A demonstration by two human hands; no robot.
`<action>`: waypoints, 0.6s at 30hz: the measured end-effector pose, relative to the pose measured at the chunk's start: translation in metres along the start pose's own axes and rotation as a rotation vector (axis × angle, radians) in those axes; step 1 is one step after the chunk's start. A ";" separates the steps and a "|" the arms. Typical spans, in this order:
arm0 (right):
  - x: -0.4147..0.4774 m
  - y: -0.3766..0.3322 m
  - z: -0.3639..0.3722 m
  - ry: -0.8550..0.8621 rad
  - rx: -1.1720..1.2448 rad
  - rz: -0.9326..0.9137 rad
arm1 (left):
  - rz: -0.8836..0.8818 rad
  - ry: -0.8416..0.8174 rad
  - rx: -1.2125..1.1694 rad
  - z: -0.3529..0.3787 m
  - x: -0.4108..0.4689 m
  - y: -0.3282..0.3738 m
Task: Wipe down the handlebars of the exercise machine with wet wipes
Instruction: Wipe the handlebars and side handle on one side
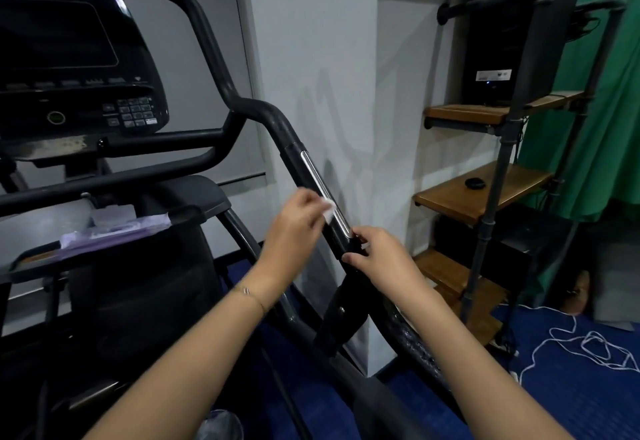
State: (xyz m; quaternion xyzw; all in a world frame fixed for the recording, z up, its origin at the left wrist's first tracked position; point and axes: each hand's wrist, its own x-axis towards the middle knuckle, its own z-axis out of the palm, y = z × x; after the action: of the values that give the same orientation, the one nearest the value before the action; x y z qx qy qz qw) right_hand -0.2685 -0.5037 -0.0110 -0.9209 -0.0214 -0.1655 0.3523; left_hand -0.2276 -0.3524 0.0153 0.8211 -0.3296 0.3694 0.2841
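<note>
The black right handlebar (294, 143) of the exercise machine slopes down toward me, with a silver sensor strip (317, 176) along its grip. My left hand (298, 221) pinches a white wet wipe (329, 210) and presses it against the grip just left of the strip. My right hand (377, 259) grasps the bar a little lower, fingers wrapped around it at the strip's lower end. A purple wipe packet (114, 230) lies on the machine's tray to the left.
The console (72, 65) with screen and keypad stands at upper left. A white wall column (322, 76) is right behind the handlebar. A pipe-and-wood shelf (485, 194) stands to the right, with a green curtain (609, 110) and white cables (588, 346) on blue carpet.
</note>
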 end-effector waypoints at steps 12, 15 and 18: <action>-0.003 -0.003 -0.003 0.008 0.008 -0.026 | 0.113 -0.093 0.009 -0.001 -0.007 -0.004; -0.004 -0.007 -0.005 0.013 -0.015 -0.039 | 0.142 -0.096 0.067 -0.009 0.004 -0.014; -0.008 -0.010 -0.004 0.018 -0.021 -0.017 | 0.133 -0.049 0.122 -0.015 0.025 -0.010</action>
State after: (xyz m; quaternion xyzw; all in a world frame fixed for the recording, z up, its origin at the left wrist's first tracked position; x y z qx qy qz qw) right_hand -0.2790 -0.4982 -0.0043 -0.9228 -0.0244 -0.1768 0.3414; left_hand -0.2133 -0.3435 0.0414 0.8219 -0.3673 0.3867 0.2003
